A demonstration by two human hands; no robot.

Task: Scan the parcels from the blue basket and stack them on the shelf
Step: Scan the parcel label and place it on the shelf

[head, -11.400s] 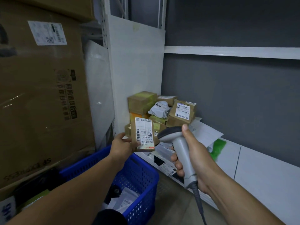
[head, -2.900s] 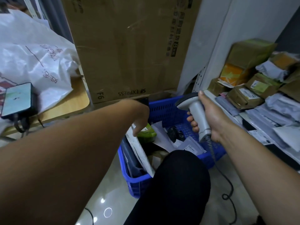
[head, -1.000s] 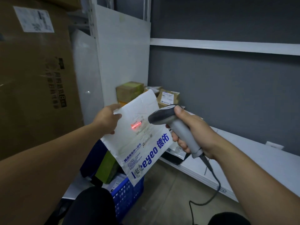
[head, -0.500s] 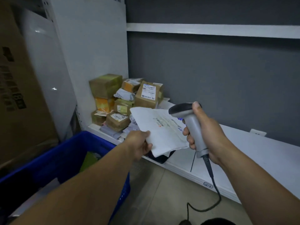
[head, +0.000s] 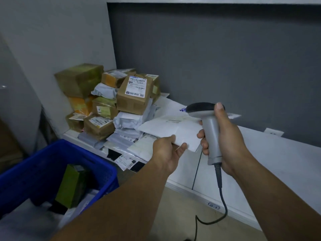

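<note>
- White flat paper envelope parcel [head: 171,128]: held level above the low white shelf board [head: 286,162], near its front edge. The left hand [head: 166,154] pinches its near edge.
- Grey corded handheld barcode scanner [head: 211,134]: upright over the shelf, handle clasped by the right hand [head: 225,138], head above the envelope's right side.
- Heap of brown cardboard boxes and grey mailer bags [head: 121,105]: on the shelf's left end.
- Blue perforated plastic basket [head: 52,164]: below the shelf's left end, containing a green box [head: 73,185].

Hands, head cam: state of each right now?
Left hand: closed, pinching the near edge of the white envelope.
Right hand: closed around the grey barcode scanner handle.
</note>
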